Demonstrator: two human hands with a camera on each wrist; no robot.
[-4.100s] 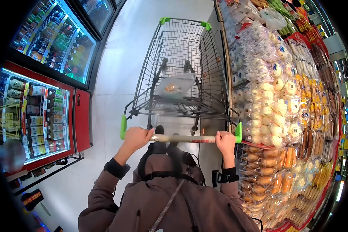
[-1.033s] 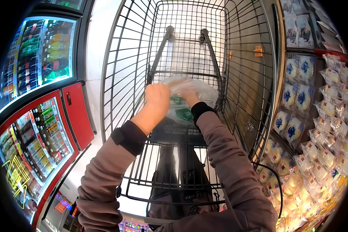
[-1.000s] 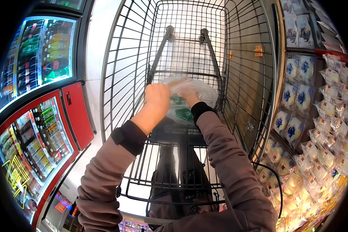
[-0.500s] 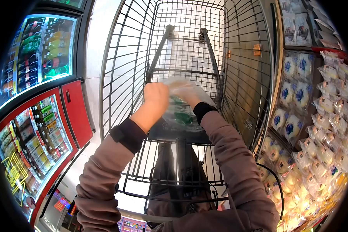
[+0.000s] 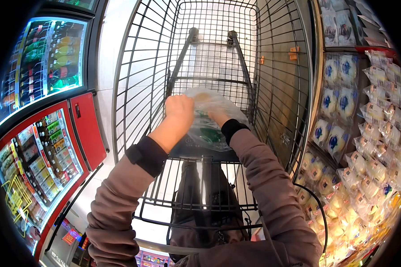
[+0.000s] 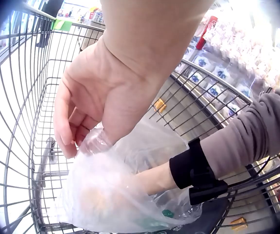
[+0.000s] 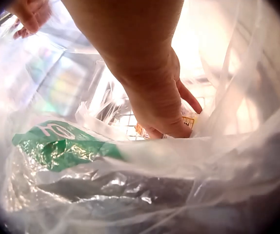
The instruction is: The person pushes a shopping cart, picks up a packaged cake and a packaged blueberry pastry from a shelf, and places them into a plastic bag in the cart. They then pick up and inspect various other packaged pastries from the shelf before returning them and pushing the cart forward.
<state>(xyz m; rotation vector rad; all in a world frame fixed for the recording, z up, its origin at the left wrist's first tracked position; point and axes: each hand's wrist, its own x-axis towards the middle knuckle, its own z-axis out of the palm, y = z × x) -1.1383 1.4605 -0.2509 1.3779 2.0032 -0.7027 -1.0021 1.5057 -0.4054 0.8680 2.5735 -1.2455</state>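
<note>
On the right a display [image 5: 372, 133] of wrapped goods and on the left a lit fridge [image 5: 44, 62] flank the cart [image 5: 211, 66], which now fills more of the head view because the person leans in over it. Both hands have left the handle [image 5: 165, 247] they gripped a few seconds ago, so the work seems to have passed from pushing the cart to handling the bag [image 5: 202, 122]. That bag lies in the cart's near end, beside a black panel [image 5: 196, 153], its mouth spread wide. The left hand [image 5: 179, 109] pinches the bag's edge between thumb and fingers. The right hand [image 7: 159, 107] is inside the bag, its fingers curled about a small printed pack [image 7: 188, 122]; some fingertips are hidden. Over the last second little has shifted but the bag's green print [image 7: 64, 146], which looks more crumpled.
</note>
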